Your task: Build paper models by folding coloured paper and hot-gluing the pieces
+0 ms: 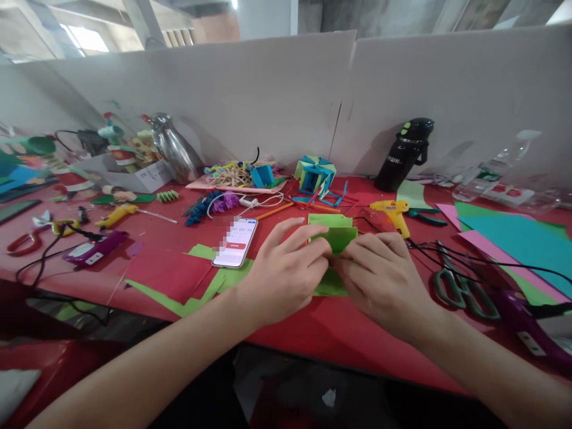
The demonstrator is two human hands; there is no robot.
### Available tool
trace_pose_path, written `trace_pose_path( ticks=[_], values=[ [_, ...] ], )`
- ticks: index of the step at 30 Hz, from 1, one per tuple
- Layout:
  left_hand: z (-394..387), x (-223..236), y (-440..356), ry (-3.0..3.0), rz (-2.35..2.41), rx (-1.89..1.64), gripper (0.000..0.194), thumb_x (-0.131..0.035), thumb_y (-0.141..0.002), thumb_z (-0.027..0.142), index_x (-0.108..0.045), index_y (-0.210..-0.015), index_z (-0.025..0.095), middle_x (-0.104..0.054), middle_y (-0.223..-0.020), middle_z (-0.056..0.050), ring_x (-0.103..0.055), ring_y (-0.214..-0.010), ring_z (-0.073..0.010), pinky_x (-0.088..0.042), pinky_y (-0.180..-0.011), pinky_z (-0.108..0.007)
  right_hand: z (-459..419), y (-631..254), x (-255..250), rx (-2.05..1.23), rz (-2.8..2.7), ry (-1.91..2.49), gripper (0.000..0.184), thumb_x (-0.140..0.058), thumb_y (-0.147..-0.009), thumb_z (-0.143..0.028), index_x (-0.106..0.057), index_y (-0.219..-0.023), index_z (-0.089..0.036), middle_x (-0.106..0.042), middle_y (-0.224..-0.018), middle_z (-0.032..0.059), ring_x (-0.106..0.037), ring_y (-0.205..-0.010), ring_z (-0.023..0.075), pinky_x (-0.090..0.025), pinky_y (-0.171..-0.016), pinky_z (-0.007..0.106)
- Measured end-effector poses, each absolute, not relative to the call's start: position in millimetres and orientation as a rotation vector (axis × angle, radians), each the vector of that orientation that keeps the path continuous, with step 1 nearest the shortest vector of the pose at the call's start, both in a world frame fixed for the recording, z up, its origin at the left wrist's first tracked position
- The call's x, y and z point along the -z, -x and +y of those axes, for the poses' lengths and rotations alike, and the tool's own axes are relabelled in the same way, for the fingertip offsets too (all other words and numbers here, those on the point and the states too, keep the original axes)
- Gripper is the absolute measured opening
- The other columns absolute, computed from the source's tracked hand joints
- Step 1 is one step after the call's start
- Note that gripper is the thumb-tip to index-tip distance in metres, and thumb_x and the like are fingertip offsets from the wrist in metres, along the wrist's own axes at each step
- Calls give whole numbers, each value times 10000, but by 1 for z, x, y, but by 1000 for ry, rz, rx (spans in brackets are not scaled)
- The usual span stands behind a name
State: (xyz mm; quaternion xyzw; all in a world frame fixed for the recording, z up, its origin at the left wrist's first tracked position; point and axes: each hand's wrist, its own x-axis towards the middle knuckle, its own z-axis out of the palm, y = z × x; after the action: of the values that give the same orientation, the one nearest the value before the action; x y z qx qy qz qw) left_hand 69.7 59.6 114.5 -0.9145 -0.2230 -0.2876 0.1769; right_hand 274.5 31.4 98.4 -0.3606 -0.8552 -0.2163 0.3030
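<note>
Both hands meet over a folded piece of green paper (pixel 342 238) near the front of the red table. My left hand (pixel 290 265) has its fingers bent and closed on the paper's left side. From the right, my right hand (pixel 379 268) curls its fingers and pinches the paper's near edge. The fingertips hide part of the fold. More green paper (pixel 329 220) shows just behind and below the hands. A lit phone (pixel 235 241) lies left of my left hand, on green paper strips (pixel 205 295) and a red sheet (pixel 165 274).
A yellow glue gun (pixel 393 211), scissors (pixel 460 286) and coloured sheets (pixel 522 238) lie to the right. Behind stand a paper lantern-like craft (pixel 315 176), a black bottle (pixel 404 155) and a tray of sticks (pixel 235 176). Purple power strips (pixel 96 247) and cables flank both sides.
</note>
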Motion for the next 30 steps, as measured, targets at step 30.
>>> trace_pose_path(
  ticks=[30],
  values=[
    [62, -96, -64, 2505, -445, 786, 183, -604, -921, 107, -665, -767, 185, -716, -1078, 4, -593, -1214, -205, -398, -1141, -428, 39, -310, -107, 302, -2074, 1097, 429, -699, -889, -315, -602, -1300, -239, -655, -1182, 122, -587, -1104, 305, -461, -947, 504]
  ],
)
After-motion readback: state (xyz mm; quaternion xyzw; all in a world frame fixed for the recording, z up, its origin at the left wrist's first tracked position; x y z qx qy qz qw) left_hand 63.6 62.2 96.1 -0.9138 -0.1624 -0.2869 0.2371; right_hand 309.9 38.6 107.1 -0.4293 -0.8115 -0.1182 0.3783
